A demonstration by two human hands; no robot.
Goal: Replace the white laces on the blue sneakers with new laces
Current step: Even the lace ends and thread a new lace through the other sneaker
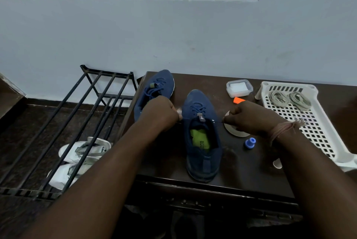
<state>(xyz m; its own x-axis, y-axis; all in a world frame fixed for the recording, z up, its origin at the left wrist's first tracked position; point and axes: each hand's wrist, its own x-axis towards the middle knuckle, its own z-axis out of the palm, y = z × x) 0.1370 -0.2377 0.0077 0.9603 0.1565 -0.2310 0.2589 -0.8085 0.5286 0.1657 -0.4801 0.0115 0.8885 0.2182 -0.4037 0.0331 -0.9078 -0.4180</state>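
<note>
Two blue sneakers stand on a dark table (241, 177). The near sneaker (201, 138) points away from me, threaded with a blue lace (197, 106) and showing a green insole. My left hand (160, 115) grips one lace end at the shoe's left side. My right hand (249, 118) grips the other end on the right, the thin strand stretched taut towards the collar. The far sneaker (156, 91) lies behind my left hand, also with a blue lace. Two bundles of pale laces (289, 99) lie in a white perforated tray (309, 128).
A small clear lidded box (239, 88), an orange object (238, 100), a roll of tape (233, 131) and a blue cap (250, 142) sit right of the near shoe. A black metal shoe rack (77, 122) stands left of the table, with white sneakers (81, 159) under it.
</note>
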